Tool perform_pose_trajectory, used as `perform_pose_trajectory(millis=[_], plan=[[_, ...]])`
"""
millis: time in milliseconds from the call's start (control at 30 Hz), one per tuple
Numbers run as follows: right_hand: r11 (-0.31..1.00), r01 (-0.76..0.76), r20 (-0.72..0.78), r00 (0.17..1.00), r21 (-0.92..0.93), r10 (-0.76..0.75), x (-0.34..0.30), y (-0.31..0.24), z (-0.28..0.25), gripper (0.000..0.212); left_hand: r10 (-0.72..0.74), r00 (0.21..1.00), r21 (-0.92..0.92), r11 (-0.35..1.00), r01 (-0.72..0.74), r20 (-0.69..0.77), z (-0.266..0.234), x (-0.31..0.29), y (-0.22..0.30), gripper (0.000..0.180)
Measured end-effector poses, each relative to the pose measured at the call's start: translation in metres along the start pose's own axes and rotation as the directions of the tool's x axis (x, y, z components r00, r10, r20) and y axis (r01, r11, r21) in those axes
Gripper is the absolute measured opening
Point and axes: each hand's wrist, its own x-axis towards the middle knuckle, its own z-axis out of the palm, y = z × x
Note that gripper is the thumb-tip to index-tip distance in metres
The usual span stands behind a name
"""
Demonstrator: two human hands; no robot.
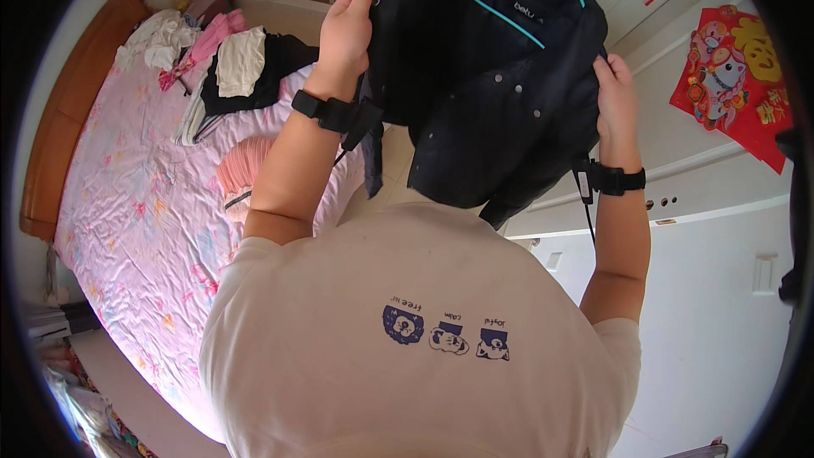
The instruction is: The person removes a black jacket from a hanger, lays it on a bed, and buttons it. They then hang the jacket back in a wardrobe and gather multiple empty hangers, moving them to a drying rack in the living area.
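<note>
A black jacket (492, 110) with round snap buttons hangs in front of me, held up between both hands. A teal clothes hanger (500, 13) sits inside its shoulders, and the hook end runs out past the top edge of the view. My left hand (348, 25) is closed on the jacket's left front edge, near a snap. On the other side, my right hand (616, 97) grips the jacket at its right edge, fingers partly behind the cloth. The lower part of the jacket hangs loose above the floor.
At left stands a bed (136, 246) with a pink floral cover and a wooden headboard (72, 110). Folded clothes (246, 76) and a pink pleated item (244, 168) lie on it. A white door (704, 246) is at right, below a red paper decoration (733, 76).
</note>
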Motion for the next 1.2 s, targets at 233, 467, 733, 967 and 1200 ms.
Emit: perform_pose_trajectory(millis=[233, 467, 733, 967, 1200], plan=[[0.979, 0.124, 0.015, 0.992, 0.16, -0.128, 0.005, -0.02, 0.022, 0.013, -0.21, 0.913, 0.062, 0.978, 0.201, 0.349, 0.058, -0.042, -0.034, 0.029], [0.948, 0.29, -0.089, 0.956, 0.129, -0.28, 0.006, -0.052, 0.003, 0.013, -0.356, 0.93, 0.255, 0.911, 0.324, 0.092, -0.037, -0.056, -0.106, 0.025], [0.928, 0.354, -0.151, 0.93, 0.116, -0.336, 0.036, -0.108, -0.03, 0.018, -0.22, 0.761, 0.343, 0.793, 0.504, -0.61, -0.135, -0.073, -0.198, 0.05], [0.951, 0.301, -0.125, 0.949, 0.072, -0.291, 0.05, -0.161, -0.05, 0.019, -0.66, 0.574, -0.206, 0.724, 0.658, -0.485, -0.118, -0.081, -0.216, 0.082], [0.954, 0.298, -0.097, 0.949, -0.025, -0.299, 0.051, -0.191, -0.052, 0.019, -0.732, 0.657, -0.534, 0.635, 0.559, -0.182, -0.079, -0.097, -0.227, 0.074]])
